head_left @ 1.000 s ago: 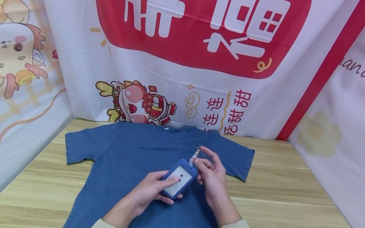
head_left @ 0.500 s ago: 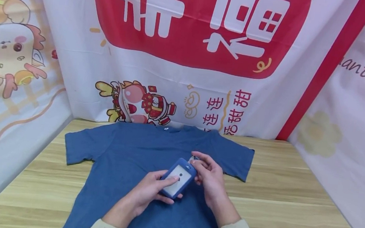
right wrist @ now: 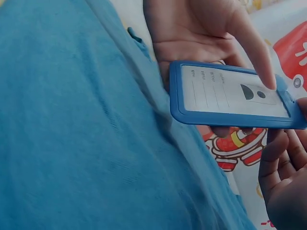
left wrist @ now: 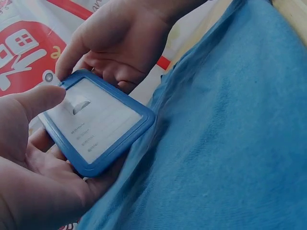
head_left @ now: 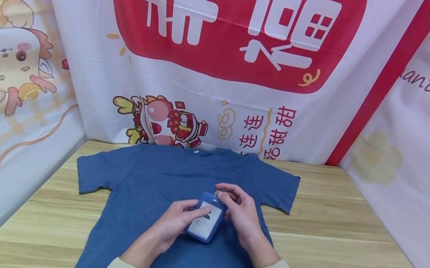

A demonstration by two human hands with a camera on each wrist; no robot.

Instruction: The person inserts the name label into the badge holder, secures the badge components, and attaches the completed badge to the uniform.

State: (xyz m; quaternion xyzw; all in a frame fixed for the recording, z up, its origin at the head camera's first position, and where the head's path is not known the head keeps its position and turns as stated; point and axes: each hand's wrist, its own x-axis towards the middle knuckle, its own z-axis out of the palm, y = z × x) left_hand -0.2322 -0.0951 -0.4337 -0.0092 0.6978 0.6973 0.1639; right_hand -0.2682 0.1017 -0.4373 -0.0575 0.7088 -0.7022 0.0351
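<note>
A blue-framed badge holder [head_left: 202, 226] with a white printed card inside is held above the blue T-shirt [head_left: 140, 214]. My left hand [head_left: 174, 220] grips it from the left, thumb across the card's face and fingers behind. At its top end, my right hand [head_left: 241, 211] pinches the clear strap with a metal snap [left wrist: 49, 76], mostly covered by the fingers in the head view. In the right wrist view the badge holder [right wrist: 230, 115] lies nearly level, with the left thumb pressing near its slot end. The shirt is spread flat beneath both hands.
The shirt lies on a wood-grain table [head_left: 347, 239], sleeves out to both sides. A white and red printed cloth [head_left: 222, 76] hangs behind the table's far edge. Patterned cloths also hang at left [head_left: 8, 82] and right.
The badge holder has turned more upright and sunk slightly toward me. My right hand has come down and left with the strap, whose metal clip end is now hidden by fingers.
</note>
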